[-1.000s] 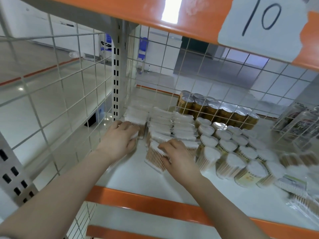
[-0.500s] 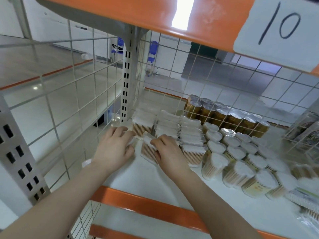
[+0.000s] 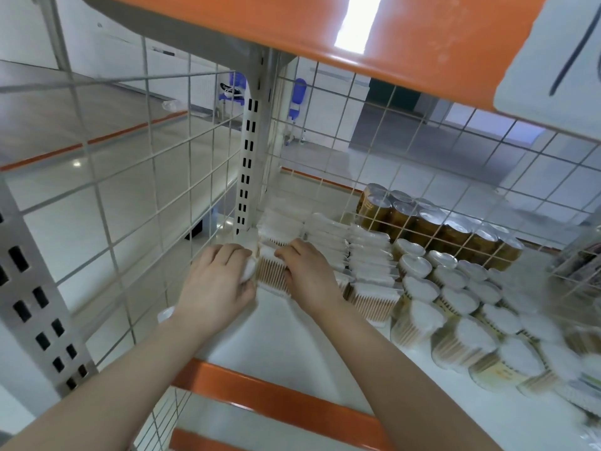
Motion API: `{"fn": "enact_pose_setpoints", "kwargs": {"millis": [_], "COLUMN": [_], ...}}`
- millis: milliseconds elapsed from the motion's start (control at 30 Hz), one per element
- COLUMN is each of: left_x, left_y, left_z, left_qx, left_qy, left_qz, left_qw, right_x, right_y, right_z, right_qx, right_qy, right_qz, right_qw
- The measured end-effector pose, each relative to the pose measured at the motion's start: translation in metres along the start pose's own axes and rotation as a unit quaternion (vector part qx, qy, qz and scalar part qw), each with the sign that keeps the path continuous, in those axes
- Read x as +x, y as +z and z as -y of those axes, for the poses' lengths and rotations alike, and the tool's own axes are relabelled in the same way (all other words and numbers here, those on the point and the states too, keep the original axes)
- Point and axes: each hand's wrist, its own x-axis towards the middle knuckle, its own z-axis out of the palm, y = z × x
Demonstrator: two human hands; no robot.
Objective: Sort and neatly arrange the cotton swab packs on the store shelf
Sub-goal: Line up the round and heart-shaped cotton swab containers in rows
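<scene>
Both hands on swab pack point(image 3: 272, 275) at shelf point(image 3: 292, 340) back-left corner, beside upright post point(image 3: 248, 177): left hand point(image 3: 216, 281) grips left end, right hand point(image 3: 309, 275) grips right end. Round tubs point(image 3: 455, 307) right of post.

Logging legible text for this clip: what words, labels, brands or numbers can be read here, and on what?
None can be read.
White sign on the orange top shelf: only a dark stroke shows, cut off at the edge.
Round swab tubs: yellowish labels, too blurred.
Gold cans behind the wire grid: no legible print.
Flat swab packs: no text visible.
</scene>
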Motion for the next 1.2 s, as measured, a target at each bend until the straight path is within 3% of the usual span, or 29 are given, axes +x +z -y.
{"fn": "enact_pose_setpoints", "kwargs": {"millis": [433,833,1200], "left_x": [-0.002,-0.003,-0.013], "left_y": [0.003,0.000,-0.014], "left_z": [-0.006,-0.007,-0.008], "left_qx": [-0.008,0.008,0.020], "left_qy": [-0.004,-0.001,0.011], "left_qz": [0.001,0.029,0.002], "left_qw": [1.000,1.000,1.000], "right_x": [0.025,0.019,-0.001], "right_y": [-0.006,-0.026,-0.043], "right_z": [0.002,0.002,0.009], "right_qx": [-0.084,-0.059,-0.038], "right_qy": [0.009,0.049,0.052], "right_qz": [0.039,0.066,0.070], "right_qw": [0.996,0.995,0.995]}}
